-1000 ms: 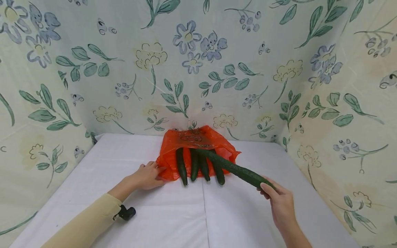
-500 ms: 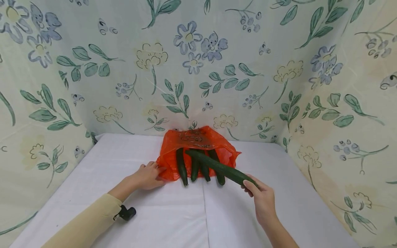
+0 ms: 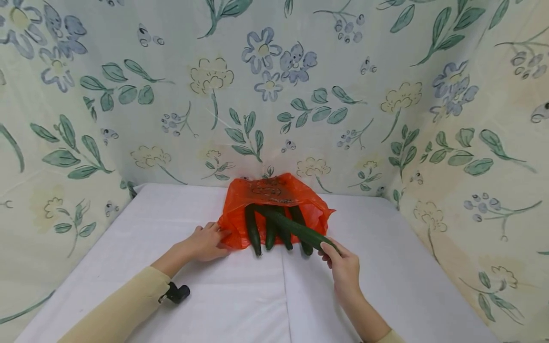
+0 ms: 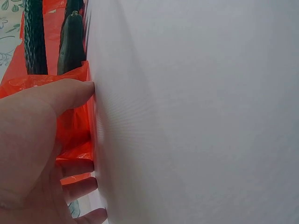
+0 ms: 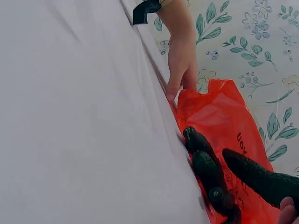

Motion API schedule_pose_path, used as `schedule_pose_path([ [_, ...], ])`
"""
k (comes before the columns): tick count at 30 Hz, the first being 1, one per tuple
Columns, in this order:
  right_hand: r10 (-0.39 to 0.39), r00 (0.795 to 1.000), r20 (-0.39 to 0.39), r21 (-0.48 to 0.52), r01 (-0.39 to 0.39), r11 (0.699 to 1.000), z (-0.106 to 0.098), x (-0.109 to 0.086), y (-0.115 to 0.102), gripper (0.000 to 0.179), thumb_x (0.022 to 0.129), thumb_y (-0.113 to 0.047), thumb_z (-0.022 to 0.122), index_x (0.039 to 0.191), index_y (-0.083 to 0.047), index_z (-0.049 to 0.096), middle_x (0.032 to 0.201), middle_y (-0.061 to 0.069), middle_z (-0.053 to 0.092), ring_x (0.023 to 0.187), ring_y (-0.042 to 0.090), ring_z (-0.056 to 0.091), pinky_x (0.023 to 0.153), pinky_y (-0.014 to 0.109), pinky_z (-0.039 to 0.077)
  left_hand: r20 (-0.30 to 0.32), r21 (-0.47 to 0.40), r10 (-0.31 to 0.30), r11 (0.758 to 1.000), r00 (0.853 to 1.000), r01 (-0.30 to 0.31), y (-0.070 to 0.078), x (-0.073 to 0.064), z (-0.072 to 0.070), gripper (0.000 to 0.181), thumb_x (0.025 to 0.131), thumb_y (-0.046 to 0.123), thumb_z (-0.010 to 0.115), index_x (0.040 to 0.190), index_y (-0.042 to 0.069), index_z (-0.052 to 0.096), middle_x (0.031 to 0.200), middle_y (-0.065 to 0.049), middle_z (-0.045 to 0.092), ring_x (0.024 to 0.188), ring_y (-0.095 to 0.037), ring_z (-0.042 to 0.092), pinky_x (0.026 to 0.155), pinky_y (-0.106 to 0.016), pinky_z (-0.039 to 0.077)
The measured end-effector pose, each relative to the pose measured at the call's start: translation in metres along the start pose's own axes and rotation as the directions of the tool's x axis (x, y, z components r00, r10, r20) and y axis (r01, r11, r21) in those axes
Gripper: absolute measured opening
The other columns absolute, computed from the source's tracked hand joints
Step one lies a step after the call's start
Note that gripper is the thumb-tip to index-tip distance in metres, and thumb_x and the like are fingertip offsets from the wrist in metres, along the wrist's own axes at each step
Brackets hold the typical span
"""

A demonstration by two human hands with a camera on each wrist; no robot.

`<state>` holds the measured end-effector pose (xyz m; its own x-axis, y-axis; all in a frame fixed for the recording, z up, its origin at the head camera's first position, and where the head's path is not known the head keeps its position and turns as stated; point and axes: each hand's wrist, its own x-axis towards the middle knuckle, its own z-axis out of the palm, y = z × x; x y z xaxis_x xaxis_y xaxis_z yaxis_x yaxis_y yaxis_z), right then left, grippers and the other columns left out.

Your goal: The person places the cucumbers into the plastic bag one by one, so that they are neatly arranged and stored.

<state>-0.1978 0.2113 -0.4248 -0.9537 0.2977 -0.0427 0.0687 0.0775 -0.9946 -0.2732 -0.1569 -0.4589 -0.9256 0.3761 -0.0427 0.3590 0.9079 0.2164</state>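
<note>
An orange-red plastic bag [image 3: 268, 191] lies on the table with its mouth toward me. Several dark green cucumbers [image 3: 252, 231] lie side by side in it, their near ends poking out. My right hand [image 3: 346, 267] grips one end of another long cucumber [image 3: 302, 232]; its far end is inside the bag mouth, above the others. My left hand [image 3: 208, 244] rests at the bag's left edge. In the left wrist view the thumb [image 4: 74, 91] presses the bag edge, apart from the fairly straight fingers, whose tips touch the cloth.
A white cloth [image 3: 223, 300] with a centre crease covers the table. Floral fabric [image 3: 266, 119] stands as walls behind and on both sides, close behind the bag. A small black device [image 3: 177, 293] sits at my left wrist.
My right hand has moved left and forward, carrying the long cucumber deeper into the bag and across the others. My left hand has stayed at the bag's edge.
</note>
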Motion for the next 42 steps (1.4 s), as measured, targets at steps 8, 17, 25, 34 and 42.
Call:
schedule_pose_path([
  [8,0.102,0.995,-0.021,0.095,-0.100,0.990,0.029,0.006,0.004,0.039,0.096,-0.035,0.068,0.121,-0.006,0.070,0.082,0.002,0.071,0.078,0.023,0.059,0.070,0.026,0.047,0.015,-0.005,-0.006,1.000,1.000,0.006,0.001,-0.002,-0.002,0.061,0.088,0.044,0.072,0.140,0.016,0.060,0.142,-0.011,0.051,0.131,-0.032,0.043,0.100,-0.057,0.039],
  [17,0.161,0.987,0.009,0.197,-0.160,0.967,0.058,0.002,0.009,0.039,0.095,-0.035,0.067,0.110,0.000,0.070,0.079,0.005,0.071,0.072,0.019,0.060,0.066,0.025,0.046,0.012,0.007,-0.016,1.000,1.000,0.016,-0.003,-0.007,0.005,0.061,0.088,0.045,0.072,0.140,0.017,0.060,0.141,-0.010,0.051,0.131,-0.032,0.044,0.100,-0.058,0.040],
  [25,0.203,0.978,0.038,0.245,-0.206,0.947,0.077,-0.001,0.009,0.040,0.097,-0.037,0.064,0.114,-0.001,0.066,0.080,0.001,0.073,0.076,0.018,0.063,0.071,0.027,0.046,0.005,0.006,-0.005,1.000,1.000,0.005,-0.001,-0.009,0.003,0.059,0.088,0.044,0.073,0.139,0.016,0.061,0.139,-0.011,0.052,0.130,-0.033,0.045,0.099,-0.058,0.041],
  [34,0.219,0.973,0.071,0.299,-0.231,0.926,0.090,-0.005,0.010,0.044,0.098,-0.038,0.061,0.124,-0.003,0.058,0.091,0.005,0.076,0.082,0.018,0.063,0.075,0.028,0.045,0.001,0.003,0.009,1.000,1.000,-0.009,0.003,-0.007,0.001,0.059,0.088,0.044,0.073,0.138,0.015,0.061,0.138,-0.010,0.052,0.129,-0.032,0.045,0.098,-0.056,0.041],
  [42,0.221,0.973,0.069,0.311,-0.231,0.922,0.107,0.000,0.005,0.040,0.098,-0.035,0.062,0.123,-0.004,0.060,0.098,0.007,0.077,0.085,0.021,0.063,0.077,0.029,0.046,-0.001,-0.007,-0.003,1.000,1.000,0.003,0.005,-0.004,-0.004,0.060,0.087,0.044,0.074,0.139,0.017,0.061,0.141,-0.010,0.051,0.132,-0.032,0.043,0.102,-0.058,0.040],
])
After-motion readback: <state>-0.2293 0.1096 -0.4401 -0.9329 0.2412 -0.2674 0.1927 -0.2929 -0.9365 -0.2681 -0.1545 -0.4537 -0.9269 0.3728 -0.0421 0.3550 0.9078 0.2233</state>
